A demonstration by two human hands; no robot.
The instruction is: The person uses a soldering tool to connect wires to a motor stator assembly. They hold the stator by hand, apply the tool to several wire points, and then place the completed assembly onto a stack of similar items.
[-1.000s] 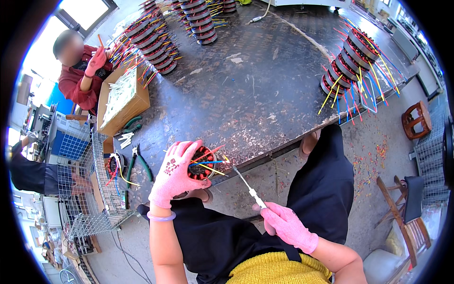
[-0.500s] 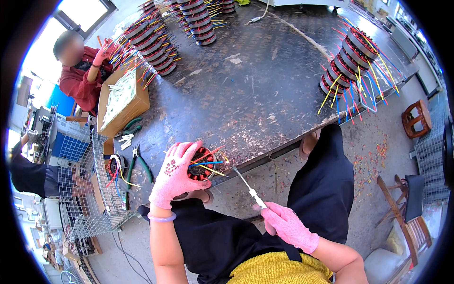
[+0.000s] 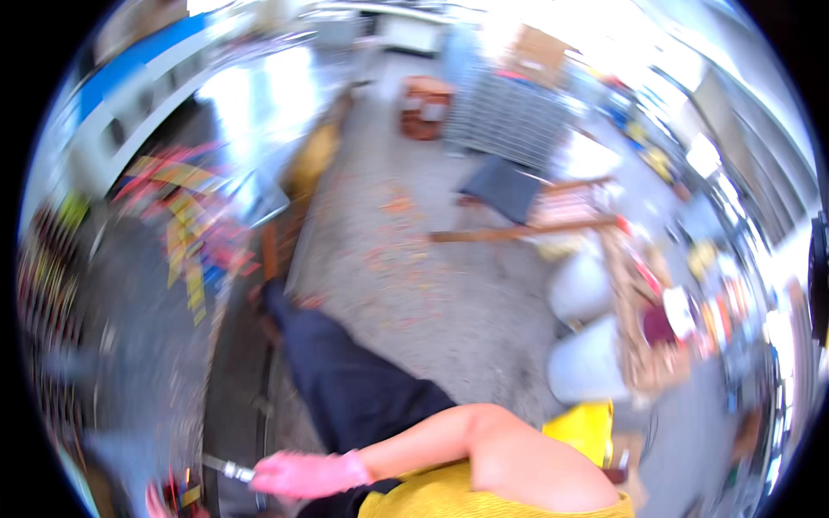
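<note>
Motion blur smears the whole head view. My right hand (image 3: 306, 475), in a pink glove, is closed around a white-handled tool (image 3: 235, 470) with a thin shaft pointing left. Close to the tip of that shaft, at the bottom left, shows part of a copper-wound stator (image 3: 188, 494) with red and yellow leads. A strip of my left hand (image 3: 156, 502), also gloved in pink, lies beside the stator. The picture's lower edge cuts it off, so its grip is hidden.
Left, the dark workbench (image 3: 147, 345) carries a stack of stators with blurred coloured leads (image 3: 194, 224). Beyond the bench edge are a wooden chair (image 3: 527, 231), a reddish-brown stool (image 3: 423, 108), whitish bags (image 3: 587, 358) and a yellow item (image 3: 580, 432). Coloured scraps (image 3: 397, 250) litter the floor.
The view has swung sharply right, so the bench and both hands now sit at the lower left. The co-worker has left the picture. My right hand still holds the white-handled tool.
</note>
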